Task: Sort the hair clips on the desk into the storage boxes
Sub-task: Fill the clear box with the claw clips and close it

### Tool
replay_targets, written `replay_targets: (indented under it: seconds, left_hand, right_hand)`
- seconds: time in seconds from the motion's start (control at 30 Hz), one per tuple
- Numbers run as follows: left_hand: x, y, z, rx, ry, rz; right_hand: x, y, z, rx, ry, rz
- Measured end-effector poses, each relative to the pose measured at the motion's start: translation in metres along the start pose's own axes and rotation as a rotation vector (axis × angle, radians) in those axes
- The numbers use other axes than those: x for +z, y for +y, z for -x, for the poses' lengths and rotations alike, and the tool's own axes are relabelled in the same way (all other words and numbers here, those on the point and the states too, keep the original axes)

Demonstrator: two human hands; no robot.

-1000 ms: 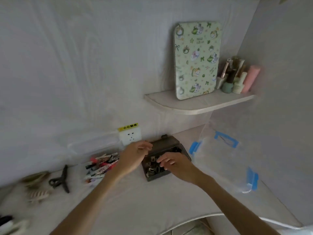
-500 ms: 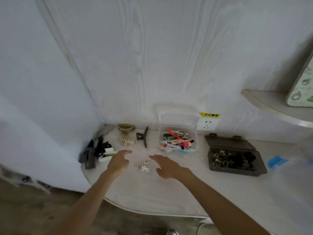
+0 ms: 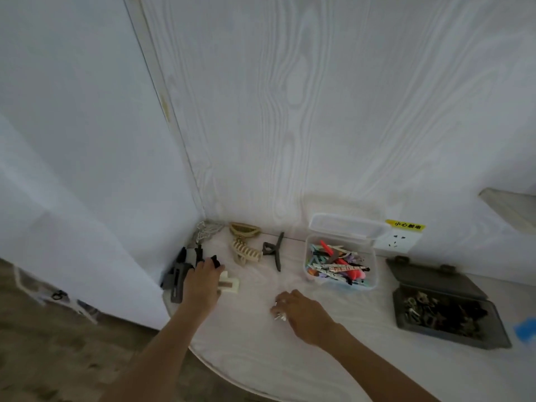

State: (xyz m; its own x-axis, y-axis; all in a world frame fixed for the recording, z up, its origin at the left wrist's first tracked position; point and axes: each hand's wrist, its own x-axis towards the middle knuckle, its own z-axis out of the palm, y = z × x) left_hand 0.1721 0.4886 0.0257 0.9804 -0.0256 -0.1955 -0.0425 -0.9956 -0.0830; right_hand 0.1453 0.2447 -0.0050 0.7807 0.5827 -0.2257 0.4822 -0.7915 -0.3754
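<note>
My left hand [image 3: 201, 282] lies over a heap of black and grey claw clips [image 3: 177, 274] at the desk's left corner, its fingers on a small black clip [image 3: 215, 261]. A cream square clip [image 3: 229, 284] sits just right of it. My right hand [image 3: 301, 313] is closed over a small silver clip [image 3: 280, 316] on the desk. Beige claw clips [image 3: 245, 250] and a dark grey claw clip [image 3: 274, 250] lie near the wall. A clear box [image 3: 371, 281] holds several colourful clips. A dark grey box [image 3: 490, 340] holds several small dark clips.
The white desk [image 3: 261, 349] has a curved front edge, with the floor below at left. A white curtain [image 3: 72, 184] hangs at the left. A wall socket [image 3: 401, 240] with a yellow label sits behind the clear box. A shelf edge [image 3: 510, 210] juts out at far right.
The view swung left from the dark grey box. My left hand reached further left onto the black clips. My right hand closed over the small silver clip on the desk.
</note>
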Motion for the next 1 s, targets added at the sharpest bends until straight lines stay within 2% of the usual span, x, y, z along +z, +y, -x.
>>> replay_targets:
  seconds: [0.13,0.2,0.33,0.47,0.53,0.6,0.7,0.83,0.93,1.0]
  left_hand:
    - [-0.001,0.005,0.002,0.058,0.096,-0.035]
    - [-0.007,0.015,0.006,0.045,0.176,0.071]
    - [-0.031,0.059,0.008,0.059,0.277,0.404]
    - [-0.072,0.132,0.009,0.015,0.039,1.037]
    - [-0.088,0.172,0.012,0.073,-0.069,1.223]
    - [-0.104,0.218,0.019,0.194,-0.143,1.249]
    - [-0.125,0.294,0.036,0.43,-0.305,1.194]
    - [-0.141,0.392,0.058,0.512,-0.561,1.156]
    - [-0.14,0.454,0.065,0.547,-0.67,1.112]
    - [-0.132,0.49,0.067,0.608,-0.681,0.987]
  right_hand:
    - [-0.015,0.015,0.005,0.142,-0.081,-0.129]
    - [-0.024,0.022,0.011,0.192,-0.085,-0.199]
    - [-0.049,0.035,0.042,0.234,0.066,-0.34]
    - [-0.083,0.061,0.108,0.337,0.244,-0.575]
    - [-0.099,0.076,0.148,0.39,0.349,-0.743]
    - [-0.113,0.091,0.193,0.48,0.465,-0.861]
    - [-0.13,0.113,0.265,0.636,0.642,-0.878]
    - [-0.136,0.139,0.354,0.934,0.898,-0.78]
    - [-0.13,0.158,0.397,1.161,0.959,-0.628]
    - [-0.123,0.169,0.409,1.23,0.882,-0.529]
